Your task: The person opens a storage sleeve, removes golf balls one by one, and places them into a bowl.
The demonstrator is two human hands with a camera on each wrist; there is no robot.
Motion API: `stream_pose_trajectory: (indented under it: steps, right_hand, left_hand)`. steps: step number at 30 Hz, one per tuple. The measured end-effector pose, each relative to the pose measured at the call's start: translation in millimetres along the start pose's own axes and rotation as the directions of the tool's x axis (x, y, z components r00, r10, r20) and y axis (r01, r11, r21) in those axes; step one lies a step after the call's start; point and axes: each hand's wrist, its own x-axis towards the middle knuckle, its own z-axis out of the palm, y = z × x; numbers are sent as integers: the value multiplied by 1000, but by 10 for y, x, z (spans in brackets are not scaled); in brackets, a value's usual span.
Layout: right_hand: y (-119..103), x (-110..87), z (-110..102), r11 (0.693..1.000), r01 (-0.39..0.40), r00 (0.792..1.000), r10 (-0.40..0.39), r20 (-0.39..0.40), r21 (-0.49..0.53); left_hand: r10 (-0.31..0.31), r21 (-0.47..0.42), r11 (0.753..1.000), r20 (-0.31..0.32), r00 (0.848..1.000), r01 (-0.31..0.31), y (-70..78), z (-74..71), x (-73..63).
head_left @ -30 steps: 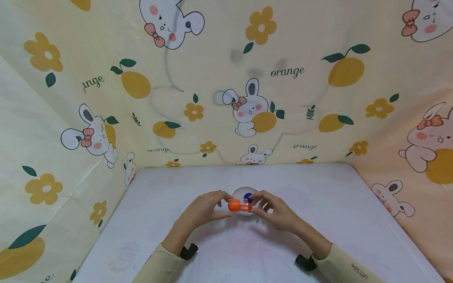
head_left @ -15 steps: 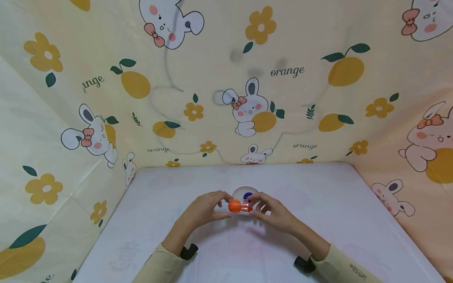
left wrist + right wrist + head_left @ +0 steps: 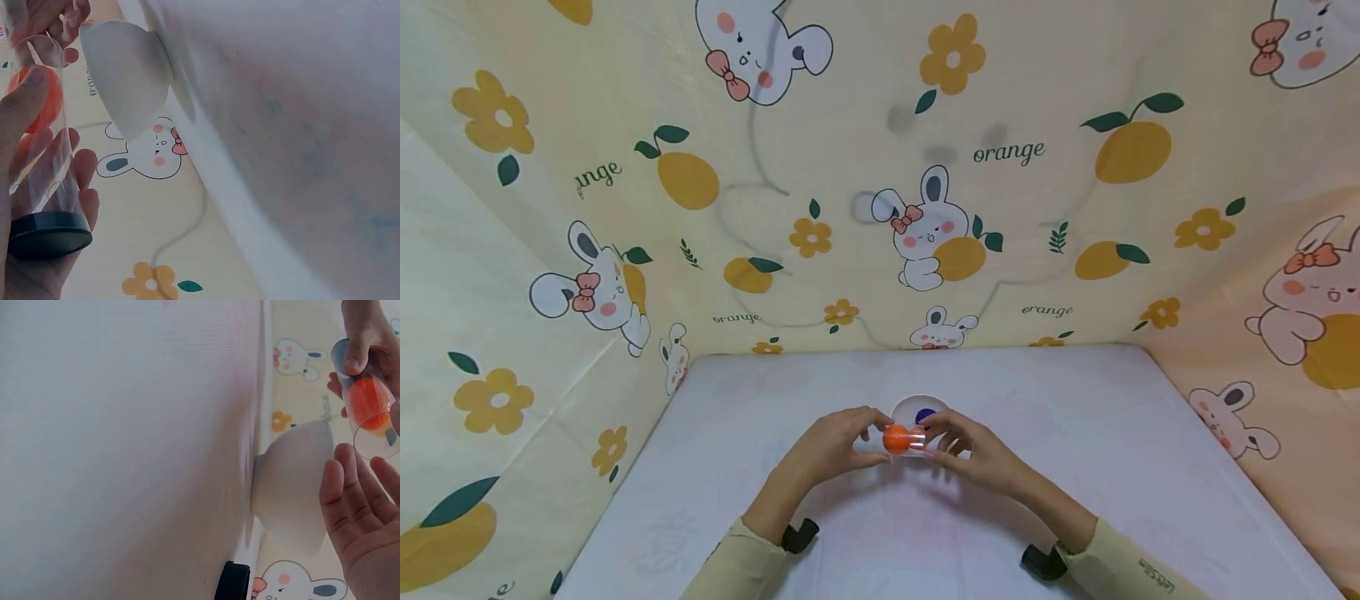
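A clear tube (image 3: 53,153) with a black cap (image 3: 50,234) at one end lies across the space between both hands in the head view. Inside it sits an orange ball (image 3: 896,438). My left hand (image 3: 835,442) grips the tube, its thumb over the ball's side in the left wrist view. My right hand (image 3: 977,450) is at the tube's open rim (image 3: 355,440), thumb and index finger at opposite sides; the other fingers extend loosely. Behind the tube stands a white bowl (image 3: 294,481), with a dark blue ball (image 3: 923,414) showing in it, partly hidden by the right fingers.
The white table (image 3: 760,383) runs back to a patterned cloth (image 3: 850,275) printed with rabbits and oranges, which also hangs along both sides. A black band (image 3: 1043,562) sits on the right wrist, and a similar one (image 3: 800,535) on the left.
My right hand has shifted slightly left along the tube's open end. The orange patch at that end looks paler and smaller. The left hand and the bowl stay in place.
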Motion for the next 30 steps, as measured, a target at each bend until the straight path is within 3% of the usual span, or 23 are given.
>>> stream_pose_trajectory:
  steps: [17, 30]
  right_hand:
    - [24, 14, 22, 1000, 7, 1000, -7, -11, -4]
    - [20, 12, 9, 1000, -8, 1000, 8, -3, -10]
  left_hand:
    - [75, 76, 994, -31, 997, -72, 25, -48, 1]
    - [43, 53, 998, -9, 999, -43, 29, -48, -2]
